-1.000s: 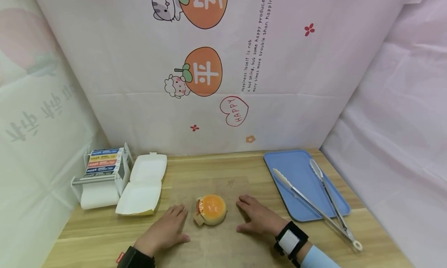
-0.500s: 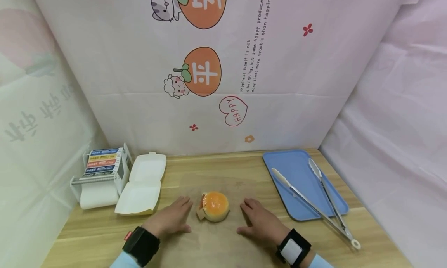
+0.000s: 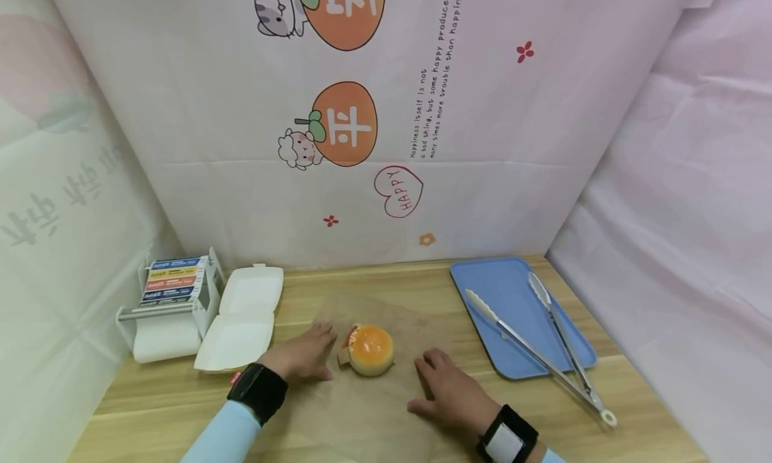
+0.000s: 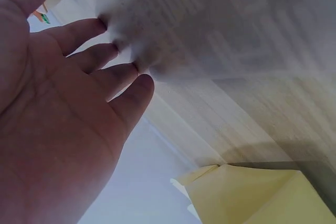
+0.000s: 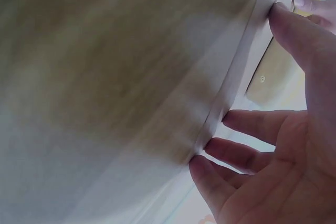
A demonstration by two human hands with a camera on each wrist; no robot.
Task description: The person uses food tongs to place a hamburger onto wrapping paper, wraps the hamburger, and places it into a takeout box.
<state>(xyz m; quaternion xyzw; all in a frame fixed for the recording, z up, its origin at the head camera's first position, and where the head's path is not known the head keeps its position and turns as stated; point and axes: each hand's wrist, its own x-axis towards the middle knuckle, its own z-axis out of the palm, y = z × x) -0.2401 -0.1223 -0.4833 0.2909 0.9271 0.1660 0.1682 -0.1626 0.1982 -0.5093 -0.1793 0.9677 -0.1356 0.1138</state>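
A burger (image 3: 371, 350) with a glossy bun sits on a thin, see-through brown sheet of paper (image 3: 356, 423). At its left, my left hand (image 3: 304, 353) spreads over the sheet's left side. My right hand (image 3: 449, 392) lies on the sheet's right side, apart from the burger. Close up in the left wrist view, the fingertips of the left hand (image 4: 68, 103) press on the paper (image 4: 226, 19) with fingers extended. The right wrist view has the fingertips of the right hand (image 5: 278, 166) on the paper (image 5: 115, 103), the bun (image 5: 275, 72) beyond them. Neither hand grips anything.
An opened white clamshell box (image 3: 241, 329) stands left of the paper, beside a dispenser (image 3: 171, 302) with a white roll. On the right, metal tongs (image 3: 569, 382) lie across a blue tray (image 3: 525, 356) and reach onto the wooden table (image 3: 627, 409). White printed cloth (image 3: 482, 202) encloses the table.
The paper has turned clockwise with the burger on it, which has shifted slightly away from me. My left hand has moved forward along with the sheet; the right has moved slightly toward me.
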